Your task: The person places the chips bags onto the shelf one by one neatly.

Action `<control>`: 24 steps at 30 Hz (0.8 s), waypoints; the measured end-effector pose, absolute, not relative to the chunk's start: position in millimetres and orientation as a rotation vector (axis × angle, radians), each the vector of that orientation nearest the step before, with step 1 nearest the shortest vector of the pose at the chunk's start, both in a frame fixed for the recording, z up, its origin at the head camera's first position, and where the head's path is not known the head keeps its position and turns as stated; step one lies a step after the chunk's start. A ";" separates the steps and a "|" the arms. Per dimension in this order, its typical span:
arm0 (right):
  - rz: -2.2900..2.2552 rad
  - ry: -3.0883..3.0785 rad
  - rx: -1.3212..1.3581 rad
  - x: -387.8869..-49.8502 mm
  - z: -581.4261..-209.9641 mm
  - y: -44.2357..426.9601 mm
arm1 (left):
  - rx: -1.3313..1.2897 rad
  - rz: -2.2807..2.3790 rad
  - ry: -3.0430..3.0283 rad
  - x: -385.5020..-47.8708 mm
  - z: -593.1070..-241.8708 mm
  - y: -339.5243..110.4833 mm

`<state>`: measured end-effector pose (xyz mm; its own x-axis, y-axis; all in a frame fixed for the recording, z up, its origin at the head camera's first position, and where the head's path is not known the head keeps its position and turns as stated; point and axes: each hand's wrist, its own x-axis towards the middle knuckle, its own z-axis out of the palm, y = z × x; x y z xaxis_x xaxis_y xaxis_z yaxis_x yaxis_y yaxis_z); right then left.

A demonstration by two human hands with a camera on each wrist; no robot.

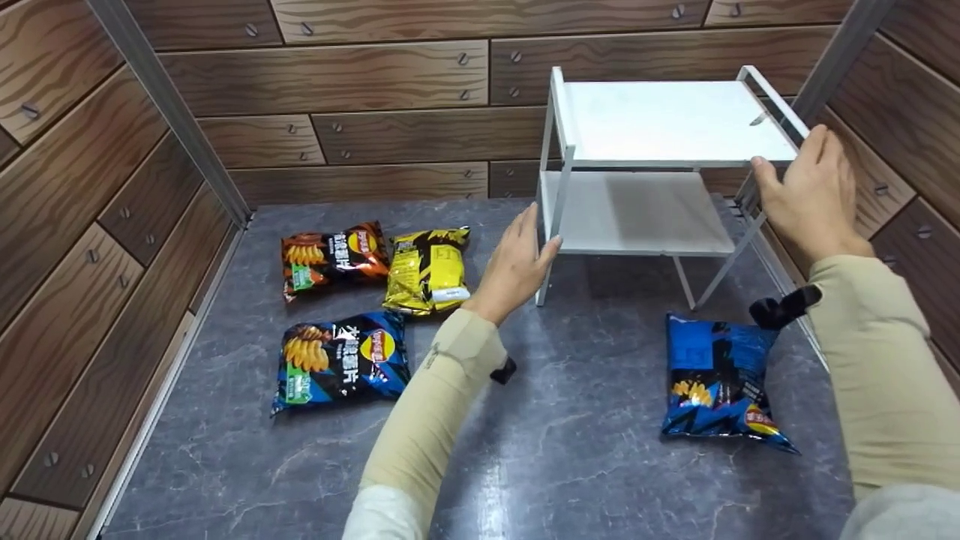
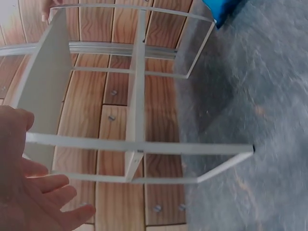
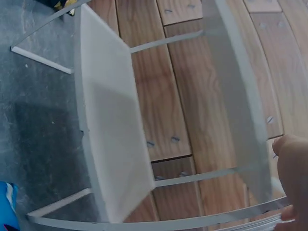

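Observation:
A white two-tier shelf rack (image 1: pixel 637 210) stands upright toward the back right. My left hand (image 1: pixel 517 262), fingers extended, is beside its front left leg; in the left wrist view this hand (image 2: pixel 38 187) has its fingers spread, the thumb on the other side of the frame bar. At the right end of the top tier is my right hand (image 1: pixel 814 187), fingers extended along the side rail, thumb by the front corner. Only part of the right hand (image 3: pixel 293 168) shows in the right wrist view, and firm contact cannot be made out.
A blue chip bag (image 1: pixel 716 379) lies in front of the rack. To the left on the grey marbled floor (image 1: pixel 540 450) are an orange-black chip bag (image 1: pixel 334 259), a yellow one (image 1: pixel 427 270) and another blue one (image 1: pixel 341 360). Wood-patterned walls (image 1: pixel 390 75) enclose the area.

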<state>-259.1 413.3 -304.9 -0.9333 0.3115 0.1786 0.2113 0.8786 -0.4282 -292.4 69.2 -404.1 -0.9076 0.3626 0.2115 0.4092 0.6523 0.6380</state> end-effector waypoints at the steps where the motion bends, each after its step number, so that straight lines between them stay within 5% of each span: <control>1: 0.623 -2.792 -0.410 -260.8 -305.7 413.4 | -0.655 -1.130 -2.788 -294.5 -403.6 73.9; 24: 0.696 -2.594 -0.413 -268.2 -321.0 400.6 | -0.607 -1.366 -2.594 -308.9 -405.8 93.2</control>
<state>-268.2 400.6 -321.0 -0.8671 0.3830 0.3185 0.1722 0.8304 -0.5298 -308.9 93.2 -405.8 -0.9072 0.2824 0.3117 0.4168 0.5042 0.7563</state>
